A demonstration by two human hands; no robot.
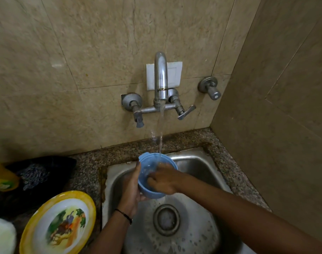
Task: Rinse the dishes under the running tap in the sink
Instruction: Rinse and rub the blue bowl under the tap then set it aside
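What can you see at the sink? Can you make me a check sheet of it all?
Surface: steel sink, wet, with a drain; speckled counter round it.
Job's things: blue bowl held under the running tap; yellow plate left of the sink.
Clutter: yellow bottle, dark bundle and a white thing at the far left.
Hands: left hand grips the bowl from outside; right hand has fingers inside it, grip unclear.
Cables: nothing seen.
Surroundings: tiled walls, a white switch plate behind the tap, a valve to its right.
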